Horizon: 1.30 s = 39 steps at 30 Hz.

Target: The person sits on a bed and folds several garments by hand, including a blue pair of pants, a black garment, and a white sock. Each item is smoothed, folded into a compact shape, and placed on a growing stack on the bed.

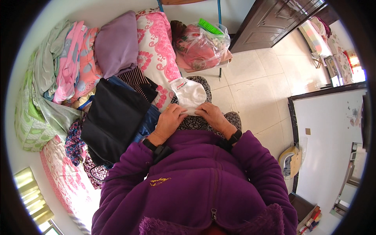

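A white sock (pixel 190 94) with a small red and dark print near its cuff lies over my patterned lap (pixel 192 124). Its cuff points away from me, toward the bed's edge. My left hand (pixel 170 120) pinches the near left corner of the sock between thumb and fingers. At the near right corner, my right hand (pixel 216 118) pinches the fabric the same way. Both hands are close together, with the sock's near edge between them. Folded black cloth (pixel 115 117) lies just left of my left hand, on top of blue denim (pixel 150 119).
On the pink-and-white bed (pixel 158 47) sit a folded mauve cloth (pixel 117 43), striped fabric (pixel 137 80) and piled clothes (pixel 66 62). Beyond my lap, a clear plastic bag (pixel 201 47) with a green brush (pixel 209 26) rests on a chair. Tiled floor (pixel 258 90) and a brown door (pixel 274 23) lie right.
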Available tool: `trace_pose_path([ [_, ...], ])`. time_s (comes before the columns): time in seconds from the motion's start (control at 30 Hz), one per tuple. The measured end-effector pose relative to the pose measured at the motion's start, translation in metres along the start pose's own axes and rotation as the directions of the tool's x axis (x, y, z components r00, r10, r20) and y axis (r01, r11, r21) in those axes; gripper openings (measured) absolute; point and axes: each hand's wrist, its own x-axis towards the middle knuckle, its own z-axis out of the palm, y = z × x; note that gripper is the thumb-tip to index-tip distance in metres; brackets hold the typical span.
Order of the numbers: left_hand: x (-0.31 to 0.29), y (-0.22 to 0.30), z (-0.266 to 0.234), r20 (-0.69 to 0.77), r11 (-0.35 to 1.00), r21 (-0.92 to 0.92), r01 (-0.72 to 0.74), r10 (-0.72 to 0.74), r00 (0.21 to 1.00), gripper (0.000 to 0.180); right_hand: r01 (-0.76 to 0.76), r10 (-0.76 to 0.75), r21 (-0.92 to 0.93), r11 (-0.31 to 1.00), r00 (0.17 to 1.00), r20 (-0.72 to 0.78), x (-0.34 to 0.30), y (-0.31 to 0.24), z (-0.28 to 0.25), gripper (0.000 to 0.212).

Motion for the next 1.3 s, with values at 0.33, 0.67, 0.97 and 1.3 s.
trace_pose_path([
  [0.33,0.037,-0.028,0.006,0.293,0.951,-0.065,0.304,-0.273,0.916,0.025,-0.223,0.23,0.057,0.973,0.953,-0.198,0.008,-0.002,0.01,0.02],
  [0.67,0.029,-0.045,-0.001,0.146,0.603,-0.577,0.551,-0.588,0.796,0.013,0.29,-0.322,-0.319,0.902,0.946,-0.049,0.01,-0.007,-0.002,0.023],
  [0.97,0.009,-0.03,-0.007,-0.046,0.811,-0.497,0.308,-0.379,0.924,0.01,0.236,-0.254,-0.237,0.942,0.966,-0.05,0.017,0.004,0.003,0.022],
  [1.3,0.004,-0.016,0.002,-0.122,0.907,-0.367,0.206,-0.267,0.956,0.017,0.081,-0.095,-0.12,0.99,0.988,-0.119,0.012,0.001,0.007,0.023],
])
